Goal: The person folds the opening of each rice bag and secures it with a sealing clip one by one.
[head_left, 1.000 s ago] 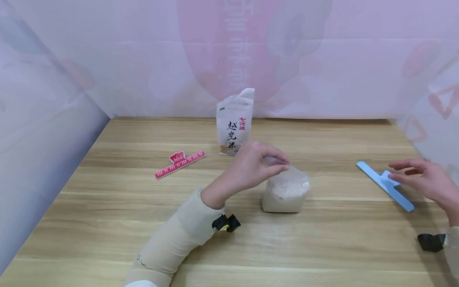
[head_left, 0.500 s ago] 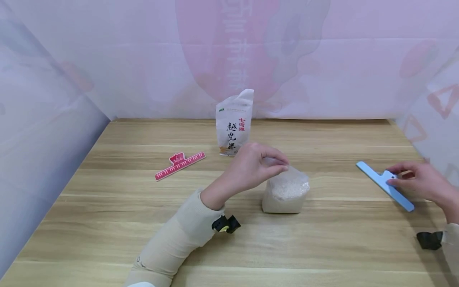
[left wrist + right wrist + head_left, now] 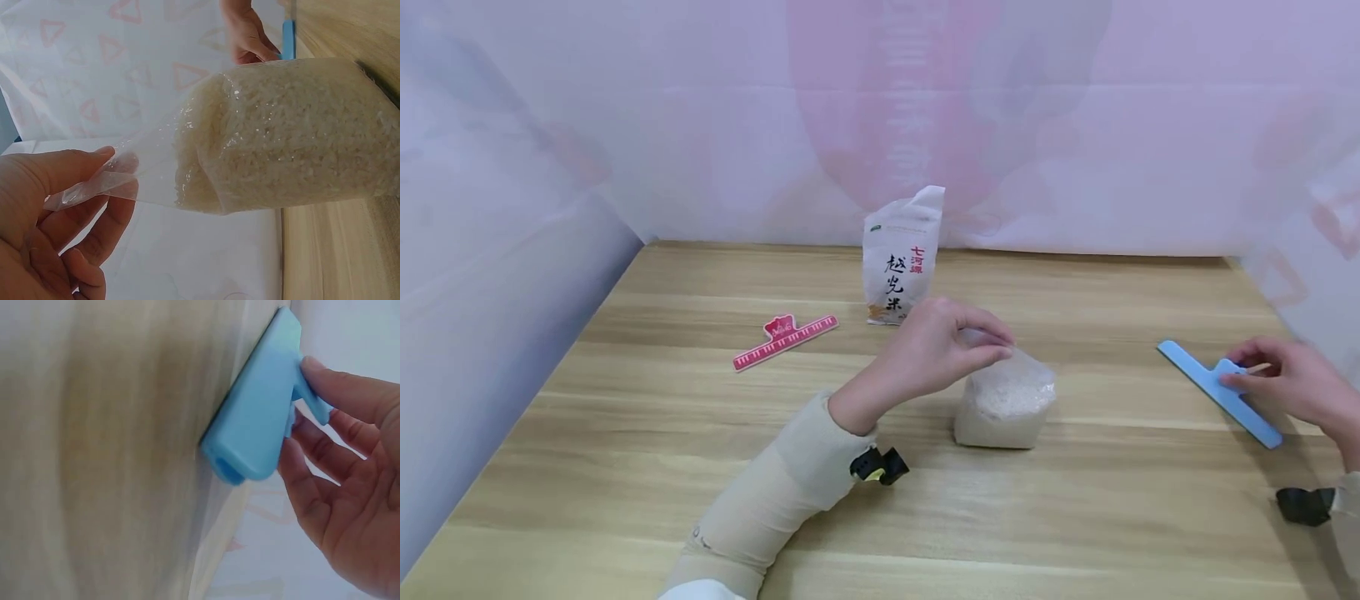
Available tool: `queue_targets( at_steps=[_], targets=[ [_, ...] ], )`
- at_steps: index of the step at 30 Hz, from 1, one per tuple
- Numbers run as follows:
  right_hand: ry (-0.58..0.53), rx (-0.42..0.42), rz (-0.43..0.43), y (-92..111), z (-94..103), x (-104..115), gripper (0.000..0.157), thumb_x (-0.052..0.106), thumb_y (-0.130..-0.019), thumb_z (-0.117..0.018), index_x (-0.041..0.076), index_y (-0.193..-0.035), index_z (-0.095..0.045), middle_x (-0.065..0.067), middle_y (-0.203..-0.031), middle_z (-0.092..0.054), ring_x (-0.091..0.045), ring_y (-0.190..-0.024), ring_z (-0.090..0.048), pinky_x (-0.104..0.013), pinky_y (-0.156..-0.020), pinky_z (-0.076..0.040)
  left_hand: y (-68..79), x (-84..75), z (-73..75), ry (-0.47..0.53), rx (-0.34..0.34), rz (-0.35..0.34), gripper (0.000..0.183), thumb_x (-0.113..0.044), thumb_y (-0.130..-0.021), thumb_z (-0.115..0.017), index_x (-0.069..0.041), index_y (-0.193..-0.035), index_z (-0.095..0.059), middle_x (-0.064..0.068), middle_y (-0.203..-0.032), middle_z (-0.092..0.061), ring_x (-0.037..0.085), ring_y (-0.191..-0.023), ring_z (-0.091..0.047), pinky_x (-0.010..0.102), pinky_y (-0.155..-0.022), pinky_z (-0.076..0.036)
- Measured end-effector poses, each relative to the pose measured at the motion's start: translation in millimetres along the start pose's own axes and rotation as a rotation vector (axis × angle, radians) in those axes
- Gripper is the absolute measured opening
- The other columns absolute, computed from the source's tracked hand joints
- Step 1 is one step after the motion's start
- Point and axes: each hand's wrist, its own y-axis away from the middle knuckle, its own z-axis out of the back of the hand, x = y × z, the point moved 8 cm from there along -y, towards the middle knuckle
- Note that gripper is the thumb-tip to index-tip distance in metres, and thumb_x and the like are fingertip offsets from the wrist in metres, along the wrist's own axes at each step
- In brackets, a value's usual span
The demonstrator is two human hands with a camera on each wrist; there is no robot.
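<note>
A clear plastic bag of rice (image 3: 1003,408) stands upright on the wooden table. My left hand (image 3: 925,350) pinches the gathered top of this bag between thumb and fingers, as the left wrist view shows, with the rice (image 3: 294,131) filling its lower part. Far to the right, my right hand (image 3: 1296,383) pinches the handle of a light blue bag clip (image 3: 1217,392). In the right wrist view the thumb lies on one handle flap of the blue clip (image 3: 259,406) and fingers are behind it. The clip's long bar lies along the tabletop.
Behind my left hand a white printed paper rice bag (image 3: 898,258) stands on the table (image 3: 662,467). A red bag clip (image 3: 785,340) with a piano-key pattern lies to the left. Pale printed cloth walls (image 3: 715,150) border the back and sides.
My right hand has come in from just beside the blue clip and taken hold of its handle. The left hand keeps its pinch on the bag. The head view has shifted slightly.
</note>
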Motion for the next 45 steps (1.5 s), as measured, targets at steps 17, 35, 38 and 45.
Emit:
queue_targets(
  at_steps=[17,35,38,45],
  targets=[
    [-0.019,-0.184,-0.055,1,20.7,22,0.048,0.025,-0.098,-0.064,-0.010,-0.130,-0.056,0.029,-0.087,-0.060,0.027,-0.073,-0.033,-0.008,-0.057,-0.037,-4.8,0.4,-1.0,-0.003,-0.004,0.004,0.011,-0.017,-0.087,-0.077,-0.012,-0.097,-0.079,-0.001,-0.097,-0.078,0.006,-0.091,-0.070,0.020,-0.081,-0.053],
    [-0.253,-0.243,0.112,11,24.7,80,0.027,0.011,-0.096,-0.065,0.032,-0.111,-0.055,0.045,-0.086,-0.054,0.020,-0.074,-0.052,-0.017,-0.049,-0.037,-1.2,0.9,-3.8,0.003,-0.010,-0.002,0.010,-0.016,-0.086,-0.078,-0.011,-0.096,-0.079,-0.001,-0.095,-0.078,0.006,-0.092,-0.071,0.015,-0.080,-0.050],
    [-0.303,-0.227,0.161,12,23.5,95,0.029,0.007,-0.095,-0.065,0.029,-0.111,-0.056,0.042,-0.089,-0.057,0.018,-0.073,-0.055,-0.024,-0.045,-0.034,-1.3,1.5,-3.4,-0.005,-0.012,-0.002,0.010,-0.016,-0.086,-0.078,-0.012,-0.096,-0.079,-0.001,-0.095,-0.078,0.005,-0.091,-0.070,0.015,-0.079,-0.050],
    [-0.332,-0.213,0.268,15,19.9,131,0.028,0.000,-0.093,-0.065,0.016,-0.113,-0.057,0.032,-0.094,-0.061,0.014,-0.077,-0.062,-0.008,-0.057,-0.047,-2.9,0.0,-0.5,-0.015,-0.017,-0.011,0.010,-0.016,-0.086,-0.078,-0.011,-0.095,-0.079,0.000,-0.095,-0.078,0.005,-0.086,-0.070,0.027,-0.075,-0.054]
  ],
)
